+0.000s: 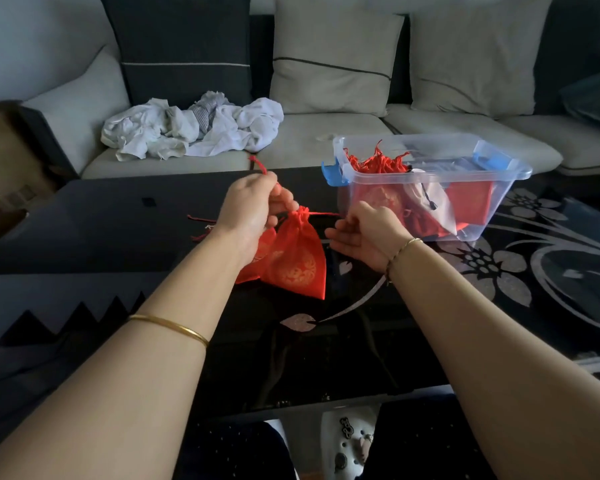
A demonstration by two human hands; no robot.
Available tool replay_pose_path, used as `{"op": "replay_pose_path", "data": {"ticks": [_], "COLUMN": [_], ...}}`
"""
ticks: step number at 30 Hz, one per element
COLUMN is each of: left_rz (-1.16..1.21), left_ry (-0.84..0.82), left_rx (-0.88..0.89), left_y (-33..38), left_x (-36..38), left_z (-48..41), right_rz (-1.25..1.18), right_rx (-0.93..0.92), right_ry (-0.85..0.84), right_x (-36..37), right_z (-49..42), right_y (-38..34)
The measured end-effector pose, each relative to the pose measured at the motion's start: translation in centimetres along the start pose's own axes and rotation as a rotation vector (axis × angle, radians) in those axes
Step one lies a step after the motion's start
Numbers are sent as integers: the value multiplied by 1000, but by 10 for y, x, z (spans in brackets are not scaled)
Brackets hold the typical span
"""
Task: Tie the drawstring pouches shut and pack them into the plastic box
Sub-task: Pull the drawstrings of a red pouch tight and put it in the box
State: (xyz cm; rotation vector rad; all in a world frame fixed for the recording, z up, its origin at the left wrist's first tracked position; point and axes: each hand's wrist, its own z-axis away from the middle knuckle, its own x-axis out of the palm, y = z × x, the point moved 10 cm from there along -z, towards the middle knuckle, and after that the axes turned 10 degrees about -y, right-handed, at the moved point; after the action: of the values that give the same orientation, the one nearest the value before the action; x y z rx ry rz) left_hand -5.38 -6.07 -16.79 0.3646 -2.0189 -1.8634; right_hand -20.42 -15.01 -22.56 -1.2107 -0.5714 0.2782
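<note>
Black table (118, 220), plastic box (520, 172) of red pouches (468, 202)

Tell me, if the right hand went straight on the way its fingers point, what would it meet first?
Probably the red pouch: the right hand points left at it across a small gap, though depth is unclear.

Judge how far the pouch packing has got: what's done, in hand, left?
Done: several red pouches lie in the plastic box. In hand: the left hand and right hand pull the cord of one pouch tight. Left: knotting and packing it, then the second pouch behind it on the table.
</note>
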Motion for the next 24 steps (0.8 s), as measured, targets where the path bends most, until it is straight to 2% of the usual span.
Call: {"op": "replay_pose_path", "data": {"ticks": [4, 7, 10, 13, 15, 18, 20, 24], "left_rz": [-314, -524, -634, -582, -476, -378, -337, -329], "left_ry": [-152, -261, -262, -253, -252, -219, -204, -173], "left_rx": [-33, -23, 22, 35, 7, -8, -14, -5], "left_y": [-1, -2, 2, 3, -2, -4, -5, -4], "left_x": [17, 31, 37, 37, 35, 29, 26, 22], "left_z": [0, 2, 4, 4, 4, 3, 3, 3], "right_rz": [-7, 145, 296, 346, 393, 363, 383, 574], "right_rx": [-162, -285, -374, -353, -265, -175, -197, -297], "right_ry": [-29, -89, -140, -114, -84, -133, -150, -159], "right_x": [6, 25, 41, 41, 36, 38, 40, 42], "right_z": [4, 14, 20, 18, 14, 12, 14, 19], "right_y": [-28, -48, -56, -55, -46, -33, -34, -45]}}
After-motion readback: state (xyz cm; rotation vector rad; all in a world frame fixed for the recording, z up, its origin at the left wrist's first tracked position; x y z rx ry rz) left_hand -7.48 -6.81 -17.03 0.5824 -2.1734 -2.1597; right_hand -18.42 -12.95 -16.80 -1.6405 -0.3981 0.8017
